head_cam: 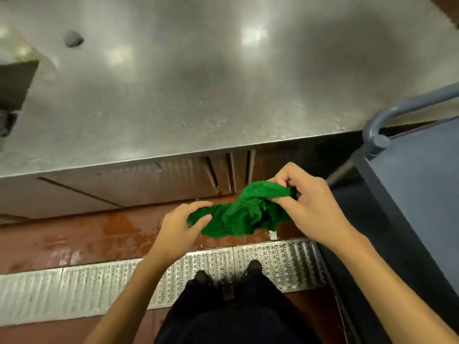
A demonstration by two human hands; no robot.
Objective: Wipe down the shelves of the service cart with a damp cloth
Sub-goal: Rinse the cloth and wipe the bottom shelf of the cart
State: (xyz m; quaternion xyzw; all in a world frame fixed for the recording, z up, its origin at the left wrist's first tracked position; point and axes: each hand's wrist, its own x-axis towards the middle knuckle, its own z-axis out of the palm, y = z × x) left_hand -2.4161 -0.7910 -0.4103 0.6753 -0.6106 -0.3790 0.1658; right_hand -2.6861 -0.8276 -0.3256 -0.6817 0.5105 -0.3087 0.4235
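A crumpled green cloth hangs between both hands, in the air below the counter's front edge. My left hand holds its left end, thumb and fingers curled round the fabric. My right hand pinches the upper right end, fingers bent over a rolled edge. The blue-grey service cart stands at the right, its top shelf and curved handle bar in view, just right of my right hand.
A wide stainless steel counter fills the upper view, with a small dark lump at its far left. Below are wet red floor tiles and a perforated metal drain grate under my shoes.
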